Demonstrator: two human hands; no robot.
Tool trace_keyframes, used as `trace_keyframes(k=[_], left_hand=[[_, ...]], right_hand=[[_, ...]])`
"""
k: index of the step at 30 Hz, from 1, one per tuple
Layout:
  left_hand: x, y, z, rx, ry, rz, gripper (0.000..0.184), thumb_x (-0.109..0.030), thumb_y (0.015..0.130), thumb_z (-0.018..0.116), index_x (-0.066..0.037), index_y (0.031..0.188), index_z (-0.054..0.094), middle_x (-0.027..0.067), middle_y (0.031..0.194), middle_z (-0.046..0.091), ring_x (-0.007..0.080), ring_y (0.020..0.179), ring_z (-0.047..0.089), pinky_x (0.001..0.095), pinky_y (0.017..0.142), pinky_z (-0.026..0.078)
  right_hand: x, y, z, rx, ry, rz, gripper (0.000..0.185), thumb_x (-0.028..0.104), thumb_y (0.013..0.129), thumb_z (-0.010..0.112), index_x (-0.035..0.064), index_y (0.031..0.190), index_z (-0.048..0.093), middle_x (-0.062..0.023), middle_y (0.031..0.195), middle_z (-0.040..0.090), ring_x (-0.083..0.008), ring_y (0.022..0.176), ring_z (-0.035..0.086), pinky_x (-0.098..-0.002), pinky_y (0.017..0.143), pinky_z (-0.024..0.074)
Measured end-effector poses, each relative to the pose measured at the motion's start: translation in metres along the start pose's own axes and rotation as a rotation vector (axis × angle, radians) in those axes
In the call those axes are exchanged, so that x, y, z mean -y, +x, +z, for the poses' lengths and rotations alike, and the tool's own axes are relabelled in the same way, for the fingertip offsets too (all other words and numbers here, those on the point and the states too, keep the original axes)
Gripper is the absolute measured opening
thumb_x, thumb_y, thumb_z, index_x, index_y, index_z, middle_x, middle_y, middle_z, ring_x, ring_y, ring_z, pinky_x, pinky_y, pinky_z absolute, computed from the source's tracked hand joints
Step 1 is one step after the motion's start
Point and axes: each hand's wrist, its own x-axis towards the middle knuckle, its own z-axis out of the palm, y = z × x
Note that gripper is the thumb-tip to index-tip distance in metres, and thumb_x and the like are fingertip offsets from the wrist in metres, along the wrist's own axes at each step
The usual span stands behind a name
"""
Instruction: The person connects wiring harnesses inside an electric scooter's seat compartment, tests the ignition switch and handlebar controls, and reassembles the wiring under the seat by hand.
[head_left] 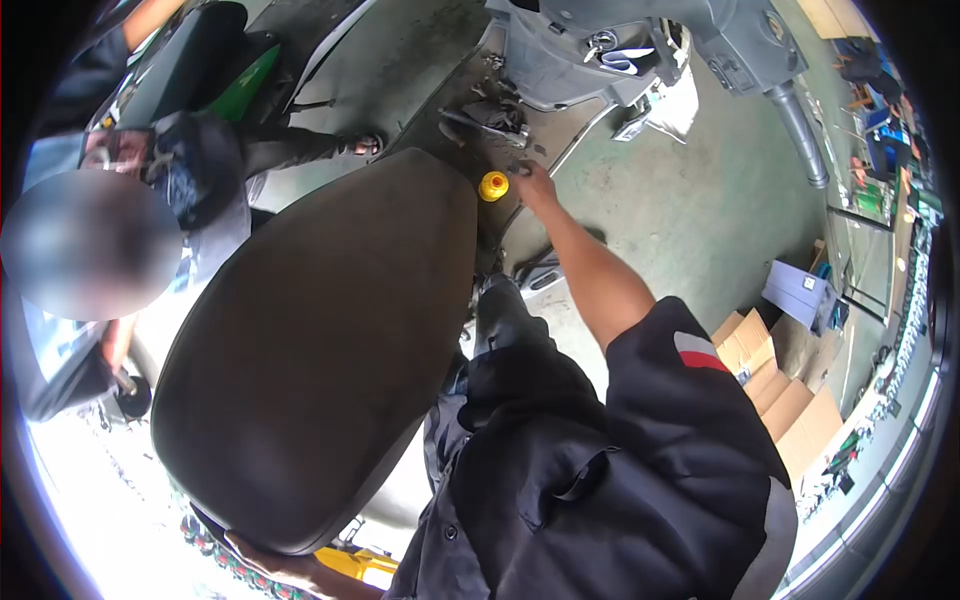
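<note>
A large dark scooter seat [330, 340] fills the left centre of the head view. At its rear lower edge, my left hand [275, 562] is closed against the rim, partly hidden below the seat. My right hand [533, 186] reaches over the scooter's floorboard [468, 93], fingers closed around something small and dark that I cannot make out. Just left of those fingers stands a yellow container [493, 186] with an orange-red ring on top. Loose dark and metal parts [495, 118] lie on the floorboard above it.
The scooter's front panel [560, 75] and handlebar grip [800, 135] are at the top. Another person [200, 170] is at the left beside a green and black scooter [240, 85]. Open cardboard boxes [775, 385] and a grey-blue box [798, 290] stand at the right.
</note>
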Motion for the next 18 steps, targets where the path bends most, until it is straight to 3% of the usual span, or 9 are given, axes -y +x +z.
trace_keyframes(k=[1,3,4,7,9,11,13,18], left_hand=[[-0.006,0.004,-0.001,-0.008,0.081,0.071,0.065,-0.039,0.1,0.057,-0.004,0.151,0.038,0.0217,0.146,0.048,0.0392,0.127,0.055,0.0509,0.102,0.052],[-0.029,0.015,0.001,-0.179,-0.716,-0.814,0.064,-0.044,0.101,0.049,0.0,0.148,0.043,0.0226,0.146,0.048,0.0355,0.129,0.054,0.0483,0.102,0.051],[-0.048,0.026,0.006,-0.26,-0.828,-0.918,0.065,-0.044,0.101,0.049,0.0,0.148,0.043,0.0227,0.146,0.047,0.036,0.13,0.053,0.0488,0.103,0.05],[-0.075,0.043,0.008,-0.282,-0.862,-0.812,0.068,-0.046,0.1,0.05,0.0,0.149,0.041,0.023,0.149,0.044,0.0376,0.132,0.049,0.0503,0.105,0.046],[-0.085,0.05,0.001,-0.29,-0.868,-0.74,0.071,-0.048,0.099,0.051,0.0,0.15,0.04,0.0231,0.15,0.042,0.0387,0.134,0.047,0.0513,0.106,0.044],[-0.096,0.055,-0.004,-0.303,-0.863,-0.664,0.073,-0.049,0.098,0.051,0.0,0.15,0.039,0.0233,0.152,0.039,0.0397,0.136,0.044,0.0523,0.108,0.042],[-0.105,0.059,-0.008,-0.312,-0.86,-0.584,0.075,-0.05,0.097,0.052,0.001,0.151,0.038,0.0235,0.153,0.037,0.0407,0.137,0.042,0.0533,0.109,0.04],[-0.137,0.075,-0.009,-0.339,-0.878,-0.303,0.081,-0.054,0.095,0.053,0.001,0.152,0.035,0.0239,0.157,0.032,0.0434,0.141,0.036,0.0558,0.113,0.035]], right_hand=[[-0.001,0.009,0.001,0.01,0.003,-0.005,0.043,0.025,0.085,0.067,0.0017,0.121,0.065,-0.0179,0.091,0.072,-0.0287,0.078,0.072,-0.0386,0.067,0.0569],[0.006,0.018,-0.005,0.038,-0.007,-0.002,0.044,0.029,0.085,0.067,0.0031,0.121,0.065,-0.0172,0.093,0.072,-0.0283,0.078,0.071,-0.0388,0.067,0.0572],[0.012,0.015,-0.011,0.06,0.039,0.024,0.044,0.029,0.086,0.067,0.0017,0.121,0.065,-0.0175,0.095,0.071,-0.0284,0.077,0.07,-0.0388,0.067,0.0571],[0.003,-0.004,-0.016,0.05,0.011,-0.079,0.043,0.028,0.088,0.065,0.0006,0.121,0.064,-0.0172,0.095,0.071,-0.028,0.079,0.07,-0.0395,0.065,0.057],[-0.021,-0.021,-0.006,0.034,0.143,-0.017,0.04,0.027,0.088,0.064,0.0002,0.118,0.064,-0.0163,0.093,0.07,-0.0286,0.079,0.069,-0.0398,0.061,0.0554],[-0.025,-0.046,-0.014,0.146,0.079,0.004,0.036,0.025,0.088,0.063,0.0003,0.115,0.063,-0.0133,0.089,0.069,-0.027,0.079,0.069,-0.0379,0.059,0.054],[-0.009,-0.087,-0.031,0.21,0.236,0.152,0.033,0.022,0.089,0.062,0.0002,0.113,0.064,-0.0109,0.086,0.068,-0.0237,0.076,0.068,-0.0355,0.057,0.0529],[-0.012,-0.147,-0.032,0.252,0.306,0.129,0.032,0.02,0.09,0.06,-0.0002,0.115,0.064,-0.0114,0.09,0.07,-0.0195,0.077,0.068,-0.0341,0.058,0.0529]])
